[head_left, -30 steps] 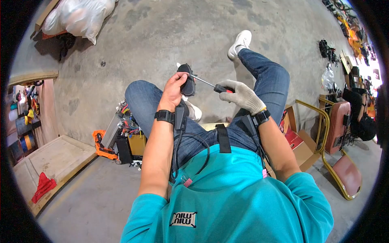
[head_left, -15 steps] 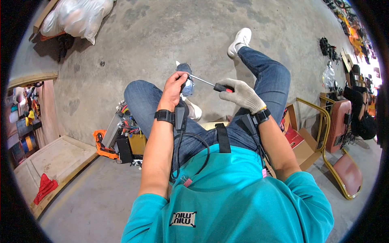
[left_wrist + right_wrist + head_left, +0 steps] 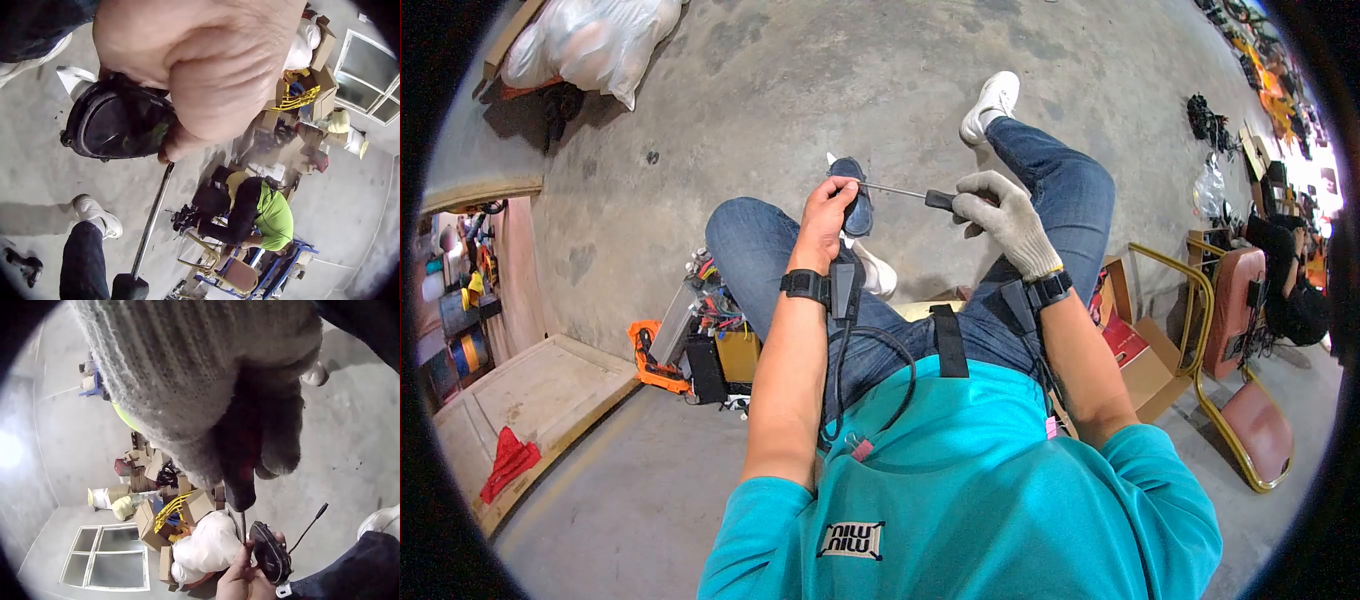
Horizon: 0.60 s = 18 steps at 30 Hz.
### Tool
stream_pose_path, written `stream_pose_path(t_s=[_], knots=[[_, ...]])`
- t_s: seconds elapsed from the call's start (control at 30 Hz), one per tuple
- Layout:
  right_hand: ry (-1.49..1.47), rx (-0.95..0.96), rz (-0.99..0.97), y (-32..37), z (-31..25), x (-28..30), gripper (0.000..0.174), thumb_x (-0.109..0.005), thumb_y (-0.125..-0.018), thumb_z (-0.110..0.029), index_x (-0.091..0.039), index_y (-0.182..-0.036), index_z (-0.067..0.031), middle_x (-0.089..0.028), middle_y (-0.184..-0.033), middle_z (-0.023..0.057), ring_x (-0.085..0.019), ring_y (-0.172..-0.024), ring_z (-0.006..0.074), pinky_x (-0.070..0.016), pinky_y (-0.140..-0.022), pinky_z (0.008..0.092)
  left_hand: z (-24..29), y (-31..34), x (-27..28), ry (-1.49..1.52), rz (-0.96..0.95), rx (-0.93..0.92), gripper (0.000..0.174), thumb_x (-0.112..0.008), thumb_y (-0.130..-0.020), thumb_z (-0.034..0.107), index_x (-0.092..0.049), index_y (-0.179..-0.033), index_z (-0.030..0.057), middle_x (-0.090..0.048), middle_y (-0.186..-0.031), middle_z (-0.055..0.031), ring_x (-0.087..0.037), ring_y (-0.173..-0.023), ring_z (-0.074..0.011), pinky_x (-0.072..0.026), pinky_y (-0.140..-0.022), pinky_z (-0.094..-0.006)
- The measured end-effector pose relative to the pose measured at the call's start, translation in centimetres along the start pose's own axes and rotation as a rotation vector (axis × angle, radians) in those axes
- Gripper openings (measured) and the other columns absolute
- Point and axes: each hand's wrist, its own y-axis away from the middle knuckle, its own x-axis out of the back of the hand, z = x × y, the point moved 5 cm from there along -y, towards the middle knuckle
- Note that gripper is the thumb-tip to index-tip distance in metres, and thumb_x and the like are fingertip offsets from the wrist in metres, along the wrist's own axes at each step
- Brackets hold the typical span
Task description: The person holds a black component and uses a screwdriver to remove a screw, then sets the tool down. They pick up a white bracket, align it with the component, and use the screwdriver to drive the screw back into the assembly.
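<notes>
My bare left hand [image 3: 828, 215] grips a black oval housing [image 3: 119, 122] with a glossy, reflective face and a white tab [image 3: 74, 81] at one end. A thin dark stalk [image 3: 303, 531] shows beside the housing in the right wrist view. My right hand [image 3: 1002, 220], in a pale knitted glove, holds a screwdriver by its black handle [image 3: 940, 200]. The metal shaft [image 3: 152, 219] runs across to the left hand, its tip end right at the left thumb and the housing's edge. Exactly where the tip sits is hidden by the left fingers.
Both hands are above the concrete floor, between my knees. Tools and parts lie in a heap [image 3: 710, 320] by my left leg, next to an orange case [image 3: 658, 360]. An open cardboard box [image 3: 1150, 365] and a gold-framed chair [image 3: 1258, 430] stand at right. Another person [image 3: 275, 219] sits beyond.
The housing has shifted slightly left and its face has tilted. My right hand has moved a little right, its fingers lying differently round the handle, and the screwdriver lies more level.
</notes>
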Motion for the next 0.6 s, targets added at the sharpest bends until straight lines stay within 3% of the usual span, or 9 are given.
stream_pose_path(t_s=[0.43,0.53,0.6], knots=[[-0.061,0.040,0.081,0.6,0.1,0.7,0.040,-0.067,-0.088,-0.013,-0.057,-0.123,0.0034,-0.068,-0.096,0.0125,-0.068,-0.082,0.0161,-0.0559,-0.072,0.0287,-0.1,-0.2,-0.1,-0.050,0.000,0.000,0.009,-0.060,-0.100,0.014,-0.065,-0.102,0.0064,-0.070,-0.094,-0.0050,-0.066,-0.085,-0.0154,-0.0548,-0.077,-0.0300],[-0.023,0.063,0.075,0.7,0.0,0.8,0.039,-0.067,-0.089,-0.014,-0.058,-0.122,0.0036,-0.068,-0.093,0.0116,-0.067,-0.081,0.0154,-0.0556,-0.072,0.0283,0.0,0.0,-0.4,-0.012,-0.025,0.045,0.016,-0.058,-0.101,0.012,-0.065,-0.113,0.0050,-0.070,-0.102,-0.0075,-0.067,-0.088,-0.0169,-0.0555,-0.079,-0.0302],[-0.058,0.050,0.079,0.6,0.1,1.0,0.038,-0.067,-0.090,-0.015,-0.058,-0.122,0.0038,-0.068,-0.093,0.0111,-0.067,-0.081,0.0151,-0.0556,-0.072,0.0282,0.9,0.5,-1.0,-0.023,-0.040,-0.045,0.036,-0.056,-0.101,0.007,-0.054,-0.136,0.0050,-0.068,-0.112,-0.0114,-0.068,-0.093,-0.0197,-0.0566,-0.084,-0.0323]])
